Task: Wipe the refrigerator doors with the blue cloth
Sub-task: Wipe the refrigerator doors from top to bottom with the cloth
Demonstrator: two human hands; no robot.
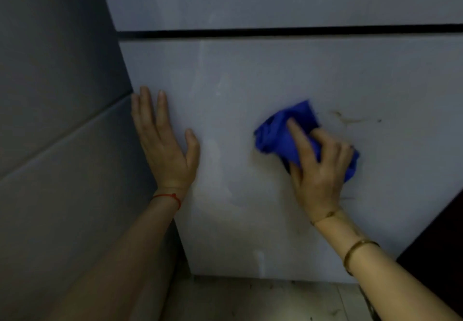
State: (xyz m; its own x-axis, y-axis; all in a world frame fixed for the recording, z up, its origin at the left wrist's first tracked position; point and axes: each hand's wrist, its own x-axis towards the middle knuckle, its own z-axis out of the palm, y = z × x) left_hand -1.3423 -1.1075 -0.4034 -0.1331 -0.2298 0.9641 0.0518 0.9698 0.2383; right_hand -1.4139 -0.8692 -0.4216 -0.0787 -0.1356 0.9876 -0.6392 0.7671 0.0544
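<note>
Right hand (319, 167) clamps the bunched cloth (283, 132) against the lower door (275, 75), beside brown smears (350, 119). Left hand (164, 142), flat and empty, braces left of the cloth, likely for steadiness.

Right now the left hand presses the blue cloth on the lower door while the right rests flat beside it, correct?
Hands are swapped. In the head view the right hand presses the blue cloth on the lower door; the left hand rests flat beside it.
</note>
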